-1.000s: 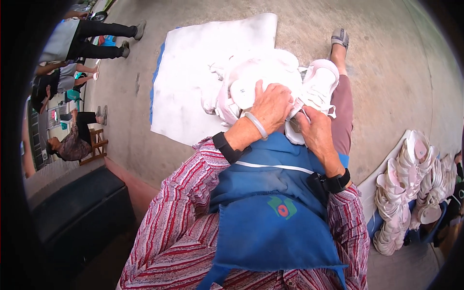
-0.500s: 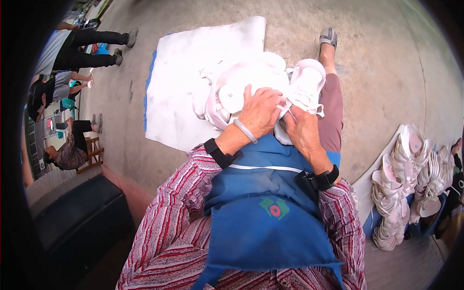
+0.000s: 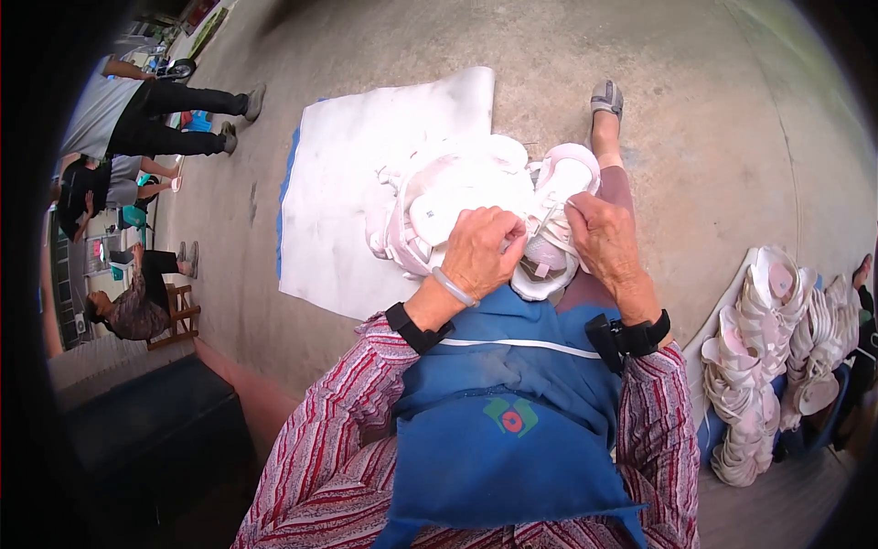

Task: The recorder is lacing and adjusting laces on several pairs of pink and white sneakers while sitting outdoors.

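Note:
A white sneaker with a pale pink lining lies at my lap's far edge, its opening toward me. My right hand pinches a white shoelace between thumb and fingertips, to the right of the sneaker. On the other side my left hand is closed, its thumb and curled fingers pinching at the lace close to the shoe's opening; its grip is partly hidden. More white shoes are heaped just beyond and left of my left hand. Another white shoe lies beyond the laced one.
A white sheet with a blue edge lies under the heap. My blue apron covers my lap. Stacks of white and pink shoes stand at the right. Several people are at the left, near a dark box.
My hands have drawn apart, the right one moving right with the shoelace. The sneaker's opening now shows between them. The whole view has shifted slightly.

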Available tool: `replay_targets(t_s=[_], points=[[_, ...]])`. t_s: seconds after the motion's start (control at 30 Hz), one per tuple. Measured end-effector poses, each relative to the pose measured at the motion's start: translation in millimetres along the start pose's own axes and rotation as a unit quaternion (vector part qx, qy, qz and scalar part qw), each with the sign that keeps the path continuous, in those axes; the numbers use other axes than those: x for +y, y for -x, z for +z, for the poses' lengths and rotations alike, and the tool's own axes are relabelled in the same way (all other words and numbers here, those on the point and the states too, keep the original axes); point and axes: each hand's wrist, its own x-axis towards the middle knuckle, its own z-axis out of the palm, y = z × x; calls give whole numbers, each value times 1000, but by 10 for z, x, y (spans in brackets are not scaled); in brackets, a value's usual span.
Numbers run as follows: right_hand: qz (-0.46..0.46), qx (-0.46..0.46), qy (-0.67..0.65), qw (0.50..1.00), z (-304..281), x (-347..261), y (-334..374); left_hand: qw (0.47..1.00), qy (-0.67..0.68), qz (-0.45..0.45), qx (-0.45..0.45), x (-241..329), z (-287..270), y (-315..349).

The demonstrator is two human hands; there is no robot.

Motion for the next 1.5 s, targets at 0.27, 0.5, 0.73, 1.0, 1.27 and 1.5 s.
replay_targets(t_s=[0.27, 0.5, 0.73, 1.0, 1.27, 1.5], points=[[135, -55, -154, 977, -358, 23, 231, 988, 137, -35, -62, 87, 332, 164], [24, -106, -120, 987, -160, 139, 727, 937, 232, -198, -169, 294, 422, -22], [-4, -21, -27, 999, -53, 242, 600, 903, 307, -264, -142, 320, 540, -68], [-17, -11, 31, 999, 19, 237, 620, 909, 300, -265, -115, 249, 582, -73], [13, -37, 22, 999, 17, 245, 623, 908, 306, -265, -110, 262, 608, -58], [-41, -18, 87, 995, 46, 192, 587, 908, 311, -258, -110, 266, 615, -49]])
